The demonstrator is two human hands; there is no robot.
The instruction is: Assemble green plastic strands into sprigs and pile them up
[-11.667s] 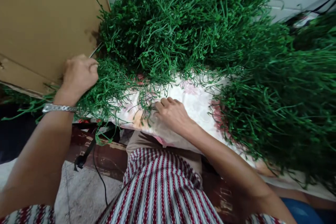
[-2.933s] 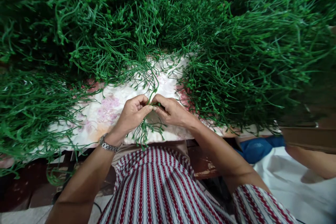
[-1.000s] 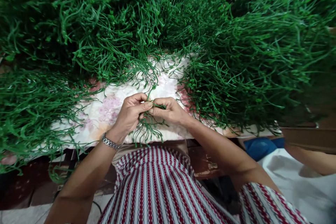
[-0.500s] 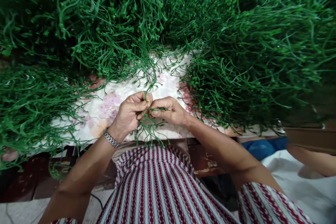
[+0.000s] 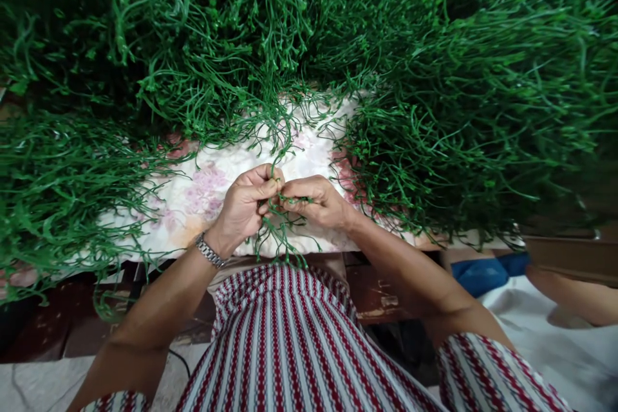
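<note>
Closely, the left hand (image 5: 242,206) is pinching a thin green stem between thumb and forefinger, its other fingers curling in underneath. Just beside it on the right, the right hand (image 5: 318,201) is gripping green tips between its thumb and bent fingers, and the fingertips of both are nearly meeting. The held sprig (image 5: 279,226) is lying between the two hands: its stem is rising to the far side above the left thumb, while its branching ends are spreading below, toward the near edge of the surface (image 5: 207,190), which is showing a floral pattern. A metal watch (image 5: 210,250) is circling the left wrist. Farther out, a left heap (image 5: 58,193) of green sprigs is spilling over the near edge, a far heap (image 5: 232,32) is spreading behind the hands, and a right heap (image 5: 458,135) is filling that side. Near right, another person's arm (image 5: 574,299) is showing beside a white cloth (image 5: 535,328).
</note>
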